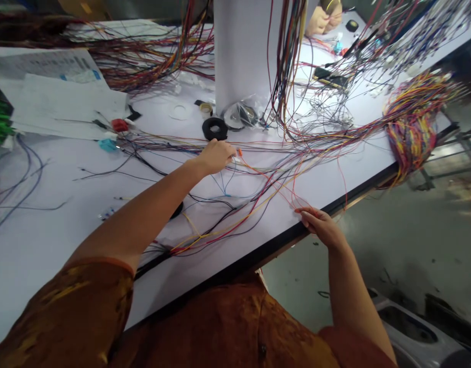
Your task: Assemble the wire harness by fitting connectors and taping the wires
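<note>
From where I stand, the left hand (217, 156) reaches across the counter (32, 266), its fingertips pinched on what looks like a small white plug (236, 160). An orange plug (240, 152) sits just beside those fingertips, and a black tape roll (213, 129) lies just beyond the hand. The right hand (323, 225), near the counter's edge, has thumb and finger clamped on a thin orange wire (293, 188). Loose wires (254, 197) run between the two hands. I'd judge the step is drawing a single strand clear of the rest. The next move would call for a steady pinch on both sides and no snagging among the crossing strands.
</note>
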Demonstrator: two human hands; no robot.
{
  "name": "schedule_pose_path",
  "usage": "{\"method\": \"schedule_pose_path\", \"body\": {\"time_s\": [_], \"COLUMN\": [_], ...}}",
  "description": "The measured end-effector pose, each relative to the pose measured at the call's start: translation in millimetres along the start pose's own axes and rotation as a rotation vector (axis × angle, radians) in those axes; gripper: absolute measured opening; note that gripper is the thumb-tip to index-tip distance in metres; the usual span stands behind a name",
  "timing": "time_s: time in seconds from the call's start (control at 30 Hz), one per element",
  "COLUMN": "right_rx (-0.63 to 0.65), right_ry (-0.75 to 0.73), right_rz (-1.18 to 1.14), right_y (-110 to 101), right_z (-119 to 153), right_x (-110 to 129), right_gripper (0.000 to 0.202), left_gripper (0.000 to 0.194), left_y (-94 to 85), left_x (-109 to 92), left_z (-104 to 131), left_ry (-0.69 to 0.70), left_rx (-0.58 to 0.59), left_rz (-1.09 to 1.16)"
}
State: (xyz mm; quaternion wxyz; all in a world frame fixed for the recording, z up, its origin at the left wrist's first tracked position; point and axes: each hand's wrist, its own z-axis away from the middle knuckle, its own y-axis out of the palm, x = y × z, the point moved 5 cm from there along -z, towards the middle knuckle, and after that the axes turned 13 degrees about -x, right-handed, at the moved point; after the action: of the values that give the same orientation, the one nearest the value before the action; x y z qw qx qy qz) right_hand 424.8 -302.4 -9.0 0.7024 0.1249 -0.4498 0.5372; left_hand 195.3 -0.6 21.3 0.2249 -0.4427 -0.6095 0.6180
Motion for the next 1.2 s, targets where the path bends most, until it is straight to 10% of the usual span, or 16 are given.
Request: {"method": "schedule_pose_path", "body": {"time_s": [0.8,1.2], "right_rx": [-0.024,-0.326], "right_ry": [-0.014,-0.48], "right_rz": [-0.153,-0.694], "right_y": [-8.3,-87.6], "right_z": [-6.5,18.9], "right_x": [-5.7,43.5], "right_gripper": [0.04,0.049], "left_gripper": [0.028,0.036], "left_y": [15.6,25.8], "left_x": [13.4,31.7], "left_z": [-5.2,18.9], "left_ry": [-0.012,-0.215], "left_rx": [-0.079,-0.261], "left_rz": [0.317,0.28]}}
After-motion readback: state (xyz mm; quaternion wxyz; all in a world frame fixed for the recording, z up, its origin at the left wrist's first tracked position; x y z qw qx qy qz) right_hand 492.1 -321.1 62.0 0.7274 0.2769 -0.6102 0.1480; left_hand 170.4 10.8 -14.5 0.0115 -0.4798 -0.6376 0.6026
